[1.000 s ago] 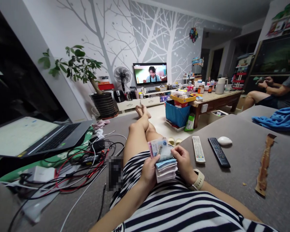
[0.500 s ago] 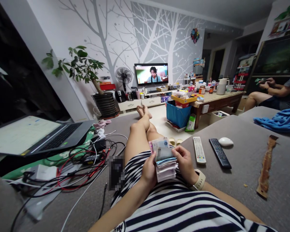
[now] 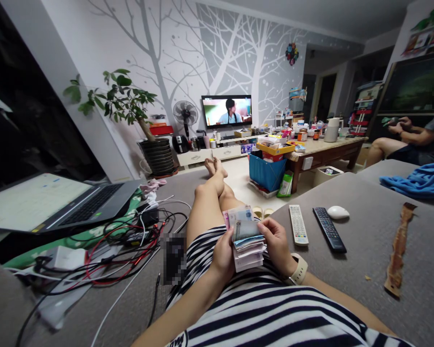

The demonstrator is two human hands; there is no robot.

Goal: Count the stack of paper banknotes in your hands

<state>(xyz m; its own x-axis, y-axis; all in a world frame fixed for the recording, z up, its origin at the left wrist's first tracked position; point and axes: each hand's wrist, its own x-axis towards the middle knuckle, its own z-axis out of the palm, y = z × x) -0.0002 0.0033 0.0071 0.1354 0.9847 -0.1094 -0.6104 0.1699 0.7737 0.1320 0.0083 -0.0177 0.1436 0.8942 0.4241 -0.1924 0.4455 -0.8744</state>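
Note:
A folded stack of banknotes (image 3: 249, 255) is held above my lap, over the striped clothing (image 3: 271, 318). My left hand (image 3: 223, 251) is closed round the stack's left side, its thumb lying along the edge. With thumb and fingers my right hand (image 3: 277, 241) pinches the upper right corner of a grey-blue note (image 3: 246, 230) at the top of the stack. Pinkish and blue notes (image 3: 240, 213) stick out beyond it, towards my legs. The fingers under the stack are hidden. A pale watch is on my right wrist.
Right of me on the grey sofa lie a white remote (image 3: 298, 225), a black remote (image 3: 329, 229), a white mouse (image 3: 338, 212) and a brown strip (image 3: 400, 250). Tangled cables (image 3: 130, 241) and a laptop (image 3: 54, 202) are at left. Another person (image 3: 415, 135) sits at far right.
My hands and the banknotes look the same as before. Only the picture on the television differs.

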